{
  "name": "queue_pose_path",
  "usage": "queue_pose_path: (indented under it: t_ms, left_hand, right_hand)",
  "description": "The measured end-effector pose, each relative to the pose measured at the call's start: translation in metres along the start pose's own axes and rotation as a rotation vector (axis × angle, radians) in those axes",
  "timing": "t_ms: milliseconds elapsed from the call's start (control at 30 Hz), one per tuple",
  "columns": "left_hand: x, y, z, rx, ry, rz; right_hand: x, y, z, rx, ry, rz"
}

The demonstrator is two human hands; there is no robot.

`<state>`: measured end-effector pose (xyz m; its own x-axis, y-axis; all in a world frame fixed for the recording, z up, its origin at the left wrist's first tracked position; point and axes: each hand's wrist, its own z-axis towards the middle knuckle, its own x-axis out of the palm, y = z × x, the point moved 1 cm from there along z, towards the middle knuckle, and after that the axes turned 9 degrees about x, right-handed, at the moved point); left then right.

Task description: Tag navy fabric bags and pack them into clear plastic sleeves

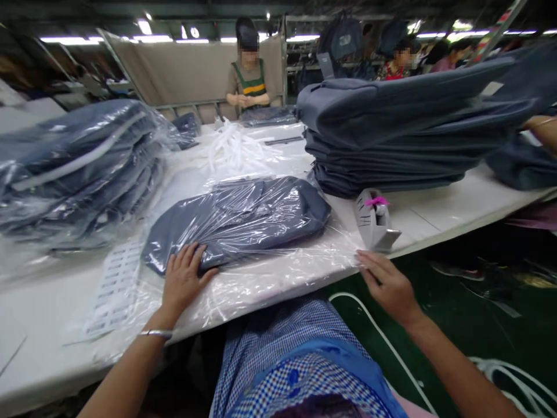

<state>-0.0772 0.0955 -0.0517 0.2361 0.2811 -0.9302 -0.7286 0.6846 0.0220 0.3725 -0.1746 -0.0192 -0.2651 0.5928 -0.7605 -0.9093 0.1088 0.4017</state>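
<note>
A dark blue backpack [243, 217] lies flat on the white table inside a clear plastic bag [278, 261]. My left hand [185, 278] rests on the near left end of the wrapped backpack, its fingers spread over the plastic. Out to the right, my right hand [387, 284] pinches the corner of the plastic bag between thumb and fingers and holds the film stretched. Just beyond that hand stands a grey tape dispenser [376, 223] with a bright pink piece on it.
Wrapped backpacks [82, 168] are piled at the left; unwrapped ones [391, 133] are stacked at the right. White strips [232, 148] lie behind the backpack, and a label sheet [114, 287] lies at left. A co-worker [250, 81] stands across the table [39, 331]. Another person's arm [543, 130] reaches in at right.
</note>
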Motion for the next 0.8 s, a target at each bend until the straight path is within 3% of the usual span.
queue_pose_path:
  t_ms: [100, 167, 233, 367, 533, 667, 800]
  left_hand:
    - [0.0, -0.001, -0.002, 0.039, 0.013, 0.029]
    - [0.001, -0.001, -0.003, 0.051, 0.008, 0.055]
    - [0.001, -0.002, -0.006, 0.047, -0.012, 0.081]
    - [-0.001, -0.003, -0.015, 0.042, -0.028, 0.1]
    - [-0.006, -0.004, -0.024, 0.034, -0.004, 0.104]
    - [-0.008, -0.016, -0.026, 0.145, 0.001, 0.152]
    - [-0.012, -0.026, -0.027, 0.352, 0.126, 0.096]
  right_hand:
    - [0.047, 0.063, 0.027, -0.284, 0.215, 0.083]
    - [0.075, 0.091, 0.056, -0.417, 0.252, 0.066]
    - [0.099, 0.099, 0.087, -0.465, 0.236, 0.009]
    - [0.133, 0.067, 0.129, -0.385, 0.187, -0.107]
    - [0.147, 0.017, 0.126, -0.352, 0.187, -0.114]
    - [0.14, 0.015, 0.115, -0.352, 0.212, -0.063]
    - [0.133, 0.02, 0.113, -0.474, 0.395, 0.011]
